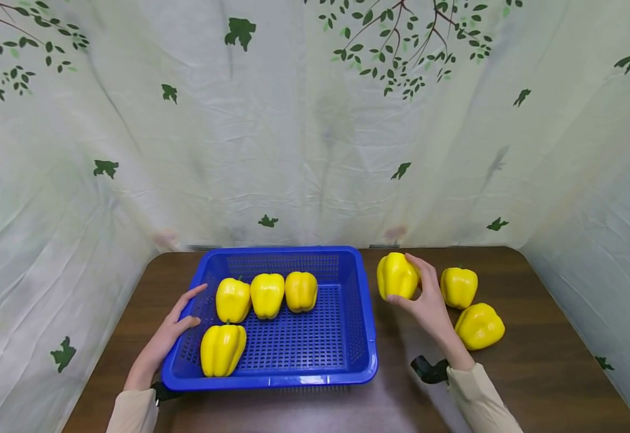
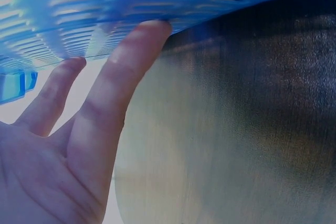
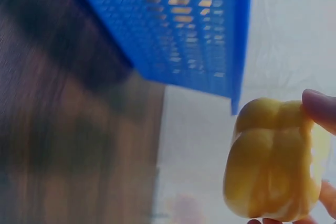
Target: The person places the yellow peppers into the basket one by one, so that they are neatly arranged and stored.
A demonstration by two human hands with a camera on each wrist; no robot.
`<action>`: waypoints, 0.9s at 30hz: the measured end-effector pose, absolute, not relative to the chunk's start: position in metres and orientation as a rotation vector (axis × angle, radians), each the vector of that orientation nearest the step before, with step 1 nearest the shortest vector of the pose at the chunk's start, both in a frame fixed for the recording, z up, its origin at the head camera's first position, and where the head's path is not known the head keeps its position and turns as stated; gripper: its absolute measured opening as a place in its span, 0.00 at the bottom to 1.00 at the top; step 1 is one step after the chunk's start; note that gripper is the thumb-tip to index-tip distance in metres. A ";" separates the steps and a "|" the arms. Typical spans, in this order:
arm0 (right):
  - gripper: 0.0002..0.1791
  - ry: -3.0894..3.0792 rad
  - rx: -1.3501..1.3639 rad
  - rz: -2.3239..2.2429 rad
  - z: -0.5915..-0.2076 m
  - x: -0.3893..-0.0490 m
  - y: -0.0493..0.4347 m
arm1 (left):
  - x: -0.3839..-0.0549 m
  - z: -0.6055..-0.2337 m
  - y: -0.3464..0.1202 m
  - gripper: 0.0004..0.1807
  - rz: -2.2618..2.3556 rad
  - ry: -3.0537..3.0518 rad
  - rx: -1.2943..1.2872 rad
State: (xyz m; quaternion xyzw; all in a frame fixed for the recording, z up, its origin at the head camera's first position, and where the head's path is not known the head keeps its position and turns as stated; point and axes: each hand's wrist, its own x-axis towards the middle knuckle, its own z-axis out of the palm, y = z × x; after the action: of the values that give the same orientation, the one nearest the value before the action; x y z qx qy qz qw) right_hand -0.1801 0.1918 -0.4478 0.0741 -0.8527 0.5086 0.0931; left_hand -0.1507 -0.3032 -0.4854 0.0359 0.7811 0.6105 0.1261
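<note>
A yellow bell pepper (image 1: 397,276) is held in my right hand (image 1: 428,299), thumb on the near side and fingers on the far side. It is just right of the blue basket (image 1: 315,380); in the right wrist view the pepper (image 3: 273,163) appears beside the basket's perforated wall (image 3: 184,30). My left hand (image 1: 165,337) grips the basket's left side, with thumb and a finger at the rim. From the left wrist, other fingers (image 2: 113,87) press against the slotted outer wall. Inside the basket, three bell peppers (image 1: 267,296) line up in a row, with another bell pepper (image 1: 223,350) at the front left.
Two more yellow bell peppers, one behind (image 1: 459,287) and one in front (image 1: 480,326), rest on the brown wooden table (image 1: 558,373) right of my right hand. A pale curtain (image 1: 304,150) printed with leaves and branches surrounds the table's back and sides.
</note>
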 end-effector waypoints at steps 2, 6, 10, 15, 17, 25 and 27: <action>0.46 -2.528 0.249 1.496 -0.444 -0.178 0.188 | -0.150 -0.485 -0.303 0.35 1.781 2.272 0.104; 0.46 -2.523 0.304 1.485 -0.437 -0.173 0.180 | -0.150 -0.485 -0.303 0.35 1.779 2.273 0.101; 0.47 -2.503 0.357 1.530 -0.431 -0.166 0.172 | -0.150 -0.485 -0.303 0.35 1.780 2.273 0.104; 0.46 -2.474 0.438 1.600 -0.425 -0.159 0.160 | -0.150 -0.485 -0.303 0.35 1.783 2.273 0.111; 0.45 -2.474 0.462 1.613 -0.424 -0.156 0.155 | -0.151 -0.486 -0.303 0.35 1.784 2.271 0.119; 0.47 -2.523 0.490 1.637 -0.423 -0.144 0.132 | -0.152 -0.485 -0.304 0.33 1.815 2.238 0.134; 0.47 -2.536 0.484 1.652 -0.424 -0.141 0.126 | -0.152 -0.485 -0.304 0.33 1.816 2.233 0.133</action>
State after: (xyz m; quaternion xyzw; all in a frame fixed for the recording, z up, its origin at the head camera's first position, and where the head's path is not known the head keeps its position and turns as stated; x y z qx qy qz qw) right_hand -0.1407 0.1256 -0.4244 0.1578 -0.8268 0.5385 0.0384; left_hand -0.1520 -0.3035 -0.4849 0.0459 0.7684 0.6250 0.1299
